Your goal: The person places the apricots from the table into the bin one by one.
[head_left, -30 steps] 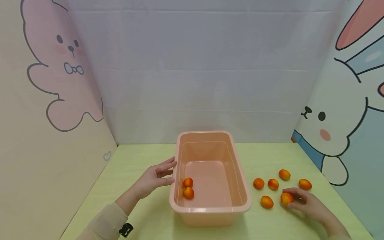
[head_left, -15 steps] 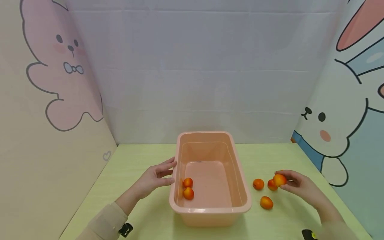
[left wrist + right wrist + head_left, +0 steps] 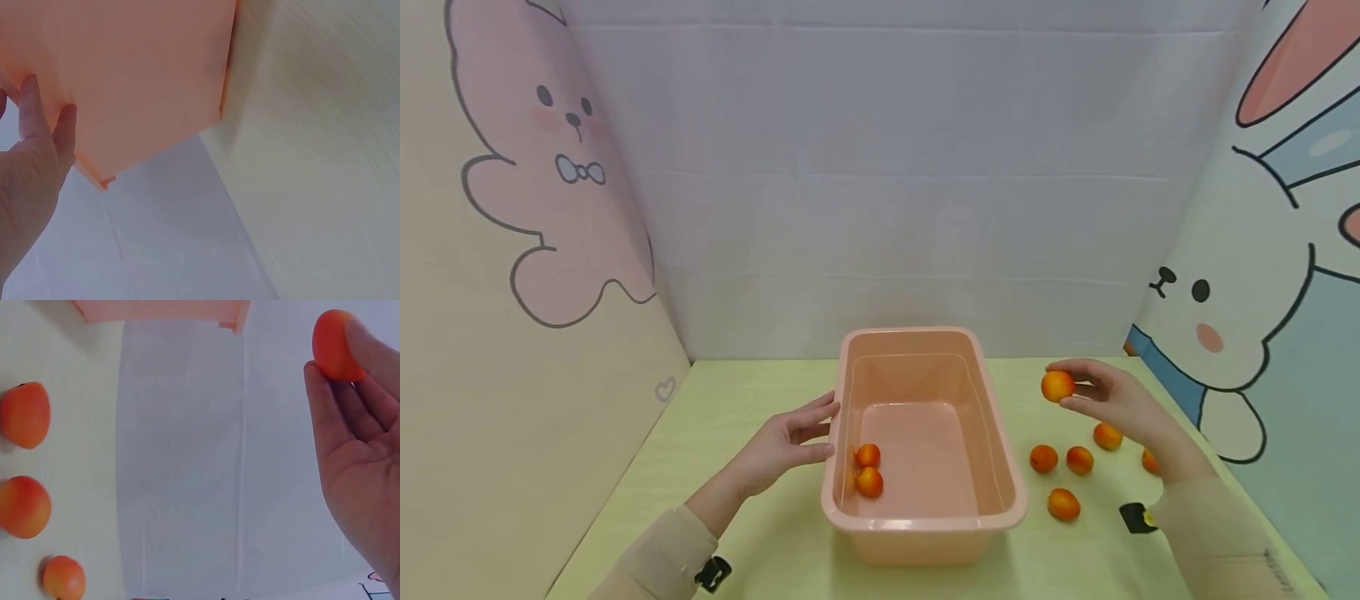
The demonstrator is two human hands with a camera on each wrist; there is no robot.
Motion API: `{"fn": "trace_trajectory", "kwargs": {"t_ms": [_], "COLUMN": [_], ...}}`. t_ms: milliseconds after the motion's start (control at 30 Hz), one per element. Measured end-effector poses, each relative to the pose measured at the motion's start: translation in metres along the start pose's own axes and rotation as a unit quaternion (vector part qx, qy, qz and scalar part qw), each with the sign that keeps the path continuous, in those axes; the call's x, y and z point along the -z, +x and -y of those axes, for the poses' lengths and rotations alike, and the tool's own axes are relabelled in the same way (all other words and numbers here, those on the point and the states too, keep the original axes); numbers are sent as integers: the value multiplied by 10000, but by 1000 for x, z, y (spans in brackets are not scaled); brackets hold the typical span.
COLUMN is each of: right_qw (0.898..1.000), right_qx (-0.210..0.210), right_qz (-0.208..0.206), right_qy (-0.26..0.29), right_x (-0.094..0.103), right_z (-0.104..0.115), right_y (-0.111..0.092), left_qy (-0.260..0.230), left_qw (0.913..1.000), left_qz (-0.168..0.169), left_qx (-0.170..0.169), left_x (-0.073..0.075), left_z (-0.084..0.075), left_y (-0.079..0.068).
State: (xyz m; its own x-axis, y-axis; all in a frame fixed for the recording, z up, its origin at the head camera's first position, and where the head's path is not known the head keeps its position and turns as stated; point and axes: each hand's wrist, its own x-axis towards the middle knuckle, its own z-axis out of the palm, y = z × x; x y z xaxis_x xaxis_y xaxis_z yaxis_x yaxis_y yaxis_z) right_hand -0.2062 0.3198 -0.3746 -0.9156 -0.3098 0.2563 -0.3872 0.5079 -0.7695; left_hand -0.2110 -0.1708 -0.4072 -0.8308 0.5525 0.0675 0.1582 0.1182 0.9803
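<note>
My right hand (image 3: 1116,402) pinches an orange oval fruit (image 3: 1057,387) between thumb and fingertips, held in the air right of the basin and higher than the fruit on the table. In the right wrist view the same fruit (image 3: 335,347) shows red-orange at the fingertips. A peach plastic basin (image 3: 925,526) stands in the middle, with two orange fruits (image 3: 869,482) lying against its left inner wall. At the basin's left side my left hand (image 3: 778,450) touches the outside just under the rim. Its fingers (image 3: 34,115) lie extended along the wall in the left wrist view.
Several more orange fruits (image 3: 1063,504) lie on the pale green table (image 3: 760,542) to the right of the basin. One at the far right (image 3: 1151,461) is partly hidden by the right wrist. A white sheet (image 3: 887,208) hangs behind, and cartoon-printed panels flank both sides.
My right hand has lifted the orange fruit off the table and carried it up and to the left. The left hand and basin stay in place.
</note>
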Motion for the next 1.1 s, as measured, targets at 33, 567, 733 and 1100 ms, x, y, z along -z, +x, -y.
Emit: {"fn": "trace_trajectory", "kwargs": {"t_ms": [33,567,733,1100], "right_qw": [10000,9931,9891,9764], "right_qx": [83,861,981,1250], "right_qz": [31,796,1038,1738], "right_qy": [3,-81,-361,276], "right_x": [1,-9,-26,-73], "right_z": [5,100,119,127], "right_y": [5,87,108,147], "left_qy": [-10,-25,25,2], "left_qw": [10000,10000,10000,10000], "left_qz": [2,9,12,-19], "left_qx": [-3,-15,-12,-6], "left_x": [0,0,-1,-1], "left_z": [0,1,0,-1], "left_y": [0,-1,0,-1]}}
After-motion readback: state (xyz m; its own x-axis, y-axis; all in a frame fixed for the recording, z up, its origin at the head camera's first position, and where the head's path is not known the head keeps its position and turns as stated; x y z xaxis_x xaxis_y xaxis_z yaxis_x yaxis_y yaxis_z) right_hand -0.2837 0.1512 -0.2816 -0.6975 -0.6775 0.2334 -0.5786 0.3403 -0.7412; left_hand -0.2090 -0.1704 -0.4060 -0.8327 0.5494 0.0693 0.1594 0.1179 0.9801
